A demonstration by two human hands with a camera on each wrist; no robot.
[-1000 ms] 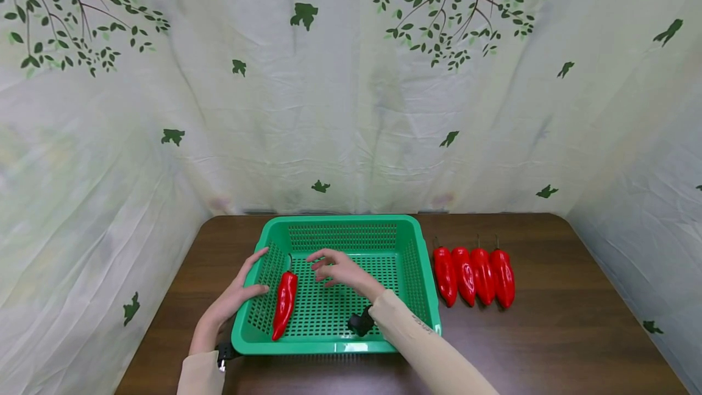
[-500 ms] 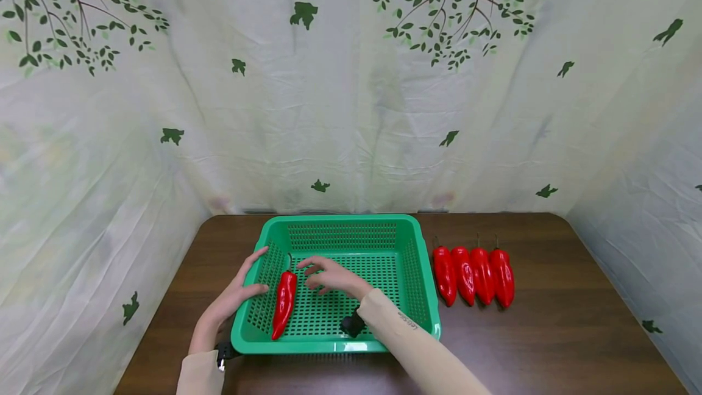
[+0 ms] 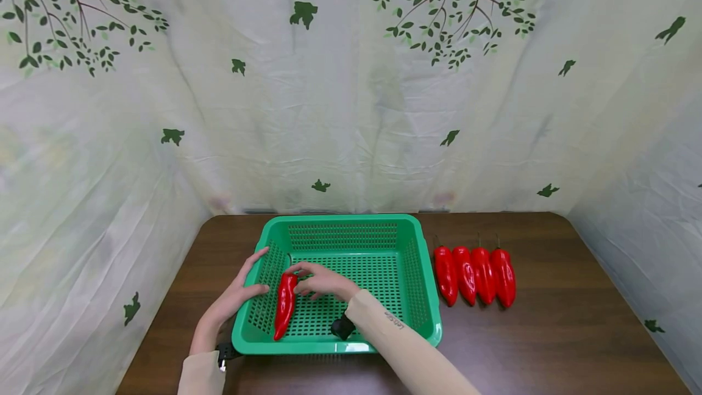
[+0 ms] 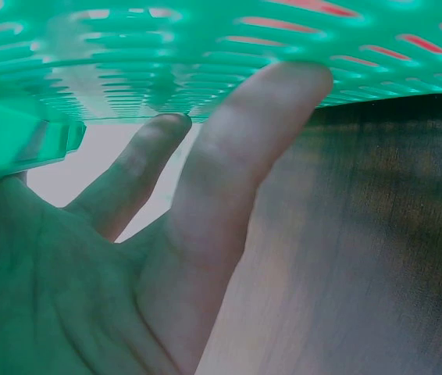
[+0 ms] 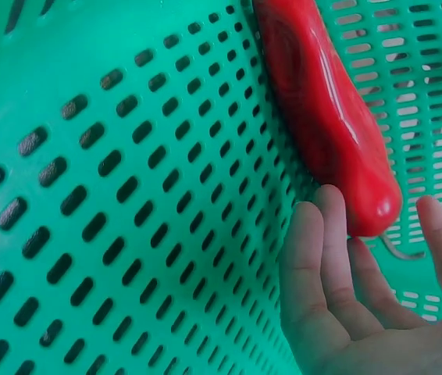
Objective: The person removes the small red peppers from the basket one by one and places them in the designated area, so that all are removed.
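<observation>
A glossy red pepper lies lengthwise in the left part of a green perforated plastic basket, stem end away from the person. My right hand reaches into the basket, its loosely bent fingers right at the pepper's stem end. In the right wrist view, fingertips overlap the red pepper's wide end, and a thin curved stem shows beyond. My left hand rests spread against the basket's left side. Its straight fingers lie along the slotted wall in the left wrist view.
Several more red peppers lie side by side on the brown wooden table, right of the basket. A black wrist camera hangs by the right sleeve, over the basket floor. A leaf-printed cloth stands behind the table.
My right hand has moved left across the basket, from beside the pepper to its stem end. The left hand stays at the basket's side, and the peppers have barely shifted.
</observation>
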